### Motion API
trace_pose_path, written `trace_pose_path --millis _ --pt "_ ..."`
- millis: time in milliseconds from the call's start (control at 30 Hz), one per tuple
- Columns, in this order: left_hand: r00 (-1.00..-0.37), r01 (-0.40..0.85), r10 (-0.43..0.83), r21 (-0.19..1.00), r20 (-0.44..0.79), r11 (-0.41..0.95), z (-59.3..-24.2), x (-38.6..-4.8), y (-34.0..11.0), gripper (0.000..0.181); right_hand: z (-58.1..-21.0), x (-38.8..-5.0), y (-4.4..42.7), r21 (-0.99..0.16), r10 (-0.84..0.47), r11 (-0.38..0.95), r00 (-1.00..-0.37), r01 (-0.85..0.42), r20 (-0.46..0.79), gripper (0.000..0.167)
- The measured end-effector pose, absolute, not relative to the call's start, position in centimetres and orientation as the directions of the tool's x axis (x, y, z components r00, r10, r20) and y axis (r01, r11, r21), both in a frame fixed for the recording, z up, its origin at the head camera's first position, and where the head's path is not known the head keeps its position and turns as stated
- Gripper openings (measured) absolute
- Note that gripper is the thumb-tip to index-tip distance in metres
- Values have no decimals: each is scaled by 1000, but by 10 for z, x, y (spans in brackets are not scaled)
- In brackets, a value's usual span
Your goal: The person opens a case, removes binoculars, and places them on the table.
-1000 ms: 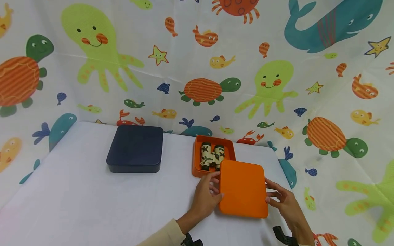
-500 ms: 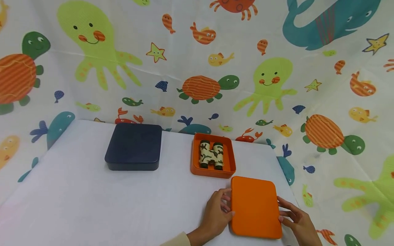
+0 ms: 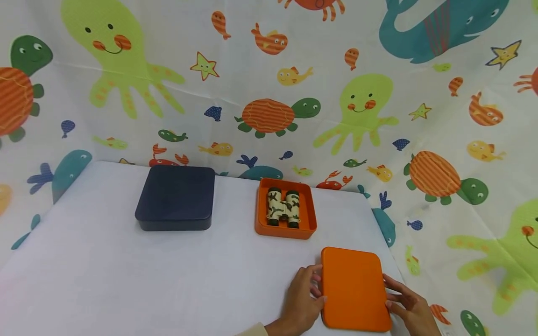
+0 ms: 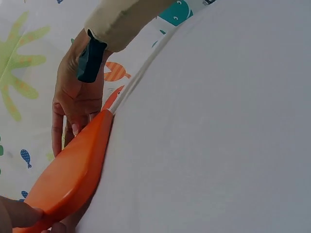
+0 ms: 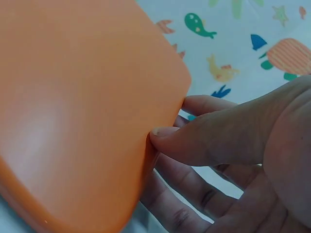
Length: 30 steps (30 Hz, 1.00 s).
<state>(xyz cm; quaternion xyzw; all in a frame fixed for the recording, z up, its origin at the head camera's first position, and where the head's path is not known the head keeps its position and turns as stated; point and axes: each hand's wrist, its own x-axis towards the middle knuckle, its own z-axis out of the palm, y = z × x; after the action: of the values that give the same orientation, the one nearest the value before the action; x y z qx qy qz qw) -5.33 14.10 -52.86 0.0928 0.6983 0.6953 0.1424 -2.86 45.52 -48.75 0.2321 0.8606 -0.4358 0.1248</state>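
An orange square lid (image 3: 355, 289) lies low at the front right of the white table, between my two hands. My left hand (image 3: 300, 301) holds its left edge with thumb and fingers. On the opposite edge my right hand (image 3: 413, 311) grips it, and the right wrist view shows the thumb (image 5: 204, 138) on the rim with fingers underneath. Behind the lid stands an open orange box (image 3: 285, 232). Camouflage binoculars (image 3: 284, 208) lie inside that box. In the left wrist view the lid (image 4: 68, 170) appears edge-on, near the tabletop.
A dark navy closed box (image 3: 176, 193) stands at the back left of the white-covered table (image 3: 168, 280). A white curtain (image 3: 252, 70) printed with sea animals hangs behind and along the right side.
Both hands have carried the orange lid toward the front right, away from the box. The binoculars, partly covered by the lid before, are now fully visible. The head view shifts slightly.
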Motion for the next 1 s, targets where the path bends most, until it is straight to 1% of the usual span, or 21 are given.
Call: trace_pose_path --millis 200,300,400,500,700,867,1000 --pt "-930 12 367 996 -23 94 -530 -52 140 70 -491 -28 455 -681 320 511 -851 525 -416 80" --pt "-928 68 373 976 -13 205 -528 -54 139 68 -490 -29 455 -676 321 522 -854 520 -409 79" --pt "-927 132 374 930 -6 342 -526 -56 137 67 -491 -28 455 -680 317 519 -856 518 -409 75" --pt "-925 185 379 888 13 422 -525 -57 135 66 -493 -27 455 -683 315 513 -855 519 -413 73" --pt "-925 218 378 859 32 462 -529 -61 134 59 -495 -29 448 -673 309 514 -846 532 -434 62" --pt "-925 197 379 865 8 462 -527 -65 134 53 -493 -31 445 -642 320 534 -834 550 -449 63" --pt "-910 238 414 854 29 462 -525 -70 127 47 -496 -34 442 -653 337 526 -838 546 -429 63"
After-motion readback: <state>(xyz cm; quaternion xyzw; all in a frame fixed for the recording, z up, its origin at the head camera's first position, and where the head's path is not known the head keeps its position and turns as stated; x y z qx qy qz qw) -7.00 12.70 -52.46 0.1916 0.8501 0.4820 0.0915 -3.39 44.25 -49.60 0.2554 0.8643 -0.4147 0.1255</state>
